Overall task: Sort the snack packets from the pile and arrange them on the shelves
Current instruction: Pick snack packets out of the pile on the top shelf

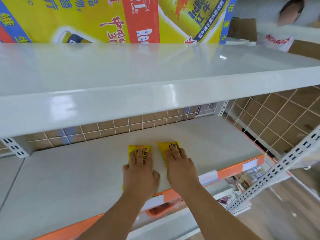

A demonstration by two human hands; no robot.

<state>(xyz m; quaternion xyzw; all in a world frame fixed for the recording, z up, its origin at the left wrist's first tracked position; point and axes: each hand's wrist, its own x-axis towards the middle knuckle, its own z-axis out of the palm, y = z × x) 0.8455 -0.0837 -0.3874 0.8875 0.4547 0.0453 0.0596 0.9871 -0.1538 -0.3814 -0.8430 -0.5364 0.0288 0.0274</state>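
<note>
packets are two in number, both yellow, flat and of glossy plastic with dark letters. the left packet (131, 150) and the right packet (163, 146) lie side by side on the middle shelf (69, 170), near its front edge and a little right of its middle, with a narrow gap between them. hands are two also. the left hand (140, 172) lies flat on the left packet, palm down, fingers straight and close together. the right hand (180, 164) lies the same way on the right packet. neither hand is curled round anything; both only press from above. both forearms reach in over the front edge of the middle shelf. the middle shelf is smooth pale metal, and one orange strip (239, 168) with white labels runs along its front edge. behind the middle shelf stands one white wire grid (121, 124) of square cells. above the middle shelf is one upper shelf (121, 70), pale and shiny.
</note>
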